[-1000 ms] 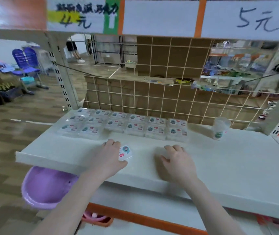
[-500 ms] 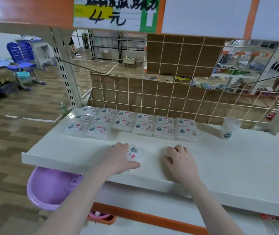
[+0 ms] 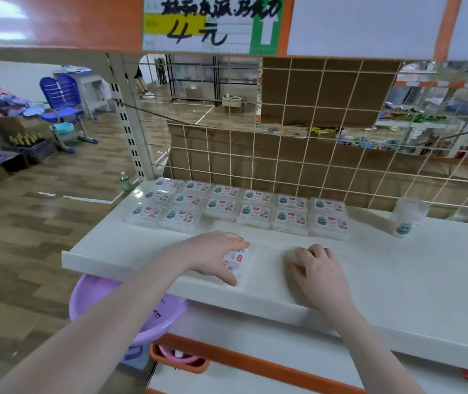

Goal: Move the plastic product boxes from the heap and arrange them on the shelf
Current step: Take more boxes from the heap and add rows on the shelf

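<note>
The clear plastic box (image 3: 237, 261) with the red-and-white label lies flat on the white shelf (image 3: 414, 282), near its front edge, in front of the rows of boxes (image 3: 238, 206) already laid out along the wire grid backing (image 3: 326, 172). The left hand (image 3: 213, 253) covers it, fingers curled over the far side and thumb at the near corner, so its grip holds the box against the shelf. A second ago that box sat tipped up under the fingers with its label facing forward; now it lies level and a little farther right, which I take to mean it is being set down as the start of a new front row rather than carried. The right hand (image 3: 316, 270) rests just right of the box, fingers bent over something pale that I cannot make out, so whether its grip holds a second box I cannot tell; it has barely shifted. Well right of the rows stands a frosted plastic cup (image 3: 407, 220) by the grid. Below the shelf edge, left of the held box, hangs a purple basin (image 3: 105, 302), possibly the heap's container, though its contents are hidden. Overhead, the price sign (image 3: 198, 24) reads 4 yuan.
</note>
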Motion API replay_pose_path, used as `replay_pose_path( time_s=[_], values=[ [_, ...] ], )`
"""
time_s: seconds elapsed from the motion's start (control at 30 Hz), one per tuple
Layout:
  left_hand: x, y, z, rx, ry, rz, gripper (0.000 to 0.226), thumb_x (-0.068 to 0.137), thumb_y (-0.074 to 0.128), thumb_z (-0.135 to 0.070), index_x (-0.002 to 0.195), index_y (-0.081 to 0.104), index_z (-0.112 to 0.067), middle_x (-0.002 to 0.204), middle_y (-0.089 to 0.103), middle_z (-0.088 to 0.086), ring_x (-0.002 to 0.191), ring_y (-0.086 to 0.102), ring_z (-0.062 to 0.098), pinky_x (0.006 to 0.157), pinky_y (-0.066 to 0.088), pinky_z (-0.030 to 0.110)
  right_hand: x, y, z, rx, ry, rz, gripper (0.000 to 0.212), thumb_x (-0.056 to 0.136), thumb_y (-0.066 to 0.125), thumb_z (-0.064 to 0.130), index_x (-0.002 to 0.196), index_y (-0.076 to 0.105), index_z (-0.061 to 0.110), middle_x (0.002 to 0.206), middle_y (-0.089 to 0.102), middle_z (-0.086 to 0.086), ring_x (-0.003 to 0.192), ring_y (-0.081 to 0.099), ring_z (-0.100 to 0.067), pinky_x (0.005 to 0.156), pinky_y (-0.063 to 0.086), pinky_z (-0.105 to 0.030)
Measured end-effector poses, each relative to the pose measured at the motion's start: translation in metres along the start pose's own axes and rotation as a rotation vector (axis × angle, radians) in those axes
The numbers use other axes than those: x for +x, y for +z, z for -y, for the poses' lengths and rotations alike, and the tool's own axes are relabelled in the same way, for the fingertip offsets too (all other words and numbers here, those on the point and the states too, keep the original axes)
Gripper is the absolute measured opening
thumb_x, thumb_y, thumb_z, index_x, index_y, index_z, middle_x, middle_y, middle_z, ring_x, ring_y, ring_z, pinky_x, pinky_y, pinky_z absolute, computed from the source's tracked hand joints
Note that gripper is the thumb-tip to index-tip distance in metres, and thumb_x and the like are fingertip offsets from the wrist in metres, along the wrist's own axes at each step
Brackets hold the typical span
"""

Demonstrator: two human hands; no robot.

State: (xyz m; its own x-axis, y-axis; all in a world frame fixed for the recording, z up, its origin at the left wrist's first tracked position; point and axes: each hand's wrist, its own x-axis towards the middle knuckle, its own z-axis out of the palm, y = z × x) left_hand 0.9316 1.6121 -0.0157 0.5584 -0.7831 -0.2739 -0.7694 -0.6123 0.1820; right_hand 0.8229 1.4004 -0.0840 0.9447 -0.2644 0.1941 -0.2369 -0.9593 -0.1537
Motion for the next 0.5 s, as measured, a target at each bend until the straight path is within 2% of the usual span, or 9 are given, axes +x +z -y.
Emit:
replay_pose_path(
  time_s=[0.13,0.27,0.37,0.5],
  values=[
    [0.000,0.015,-0.016,0.125,-0.208,-0.195,0.080,0.077,0.055,-0.067,0.138,0.041,-0.017,0.133,0.046,0.002,0.122,0.040,0.022,0.101,0.036,0.034,-0.001,0.000,0.001,0.015,0.006,0.000,0.035,0.093,0.045,0.036,0.122,0.055,0.020,0.117,0.053,-0.003,0.110,0.045,-0.025,0.092,0.037,-0.031],
    [0.004,0.026,-0.033,0.232,-0.417,-0.346,0.077,0.080,0.041,-0.075,0.123,0.050,-0.012,0.121,0.052,0.004,0.113,0.044,0.023,0.091,0.036,0.032,0.000,0.000,0.001,0.002,0.015,0.004,0.035,0.093,0.044,0.038,0.123,0.054,0.022,0.117,0.052,-0.002,0.111,0.045,-0.024,0.090,0.035,-0.029],
    [-0.001,0.027,-0.026,0.166,-0.399,-0.369,0.074,0.082,0.041,-0.072,0.125,0.049,-0.012,0.125,0.049,0.003,0.117,0.042,0.022,0.095,0.034,0.031,0.000,0.000,0.001,0.009,0.021,0.008,0.035,0.093,0.043,0.038,0.122,0.054,0.022,0.117,0.052,-0.001,0.111,0.044,-0.023,0.090,0.035,-0.029],
    [-0.010,0.031,-0.014,0.020,-0.202,-0.383,0.067,0.090,0.047,-0.055,0.143,0.034,-0.016,0.149,0.030,-0.002,0.137,0.025,0.014,0.109,0.019,0.025,0.001,0.000,0.001,0.013,0.018,0.006,0.035,0.092,0.045,0.036,0.121,0.055,0.020,0.115,0.053,-0.003,0.110,0.045,-0.024,0.091,0.035,-0.030]
  ],
)
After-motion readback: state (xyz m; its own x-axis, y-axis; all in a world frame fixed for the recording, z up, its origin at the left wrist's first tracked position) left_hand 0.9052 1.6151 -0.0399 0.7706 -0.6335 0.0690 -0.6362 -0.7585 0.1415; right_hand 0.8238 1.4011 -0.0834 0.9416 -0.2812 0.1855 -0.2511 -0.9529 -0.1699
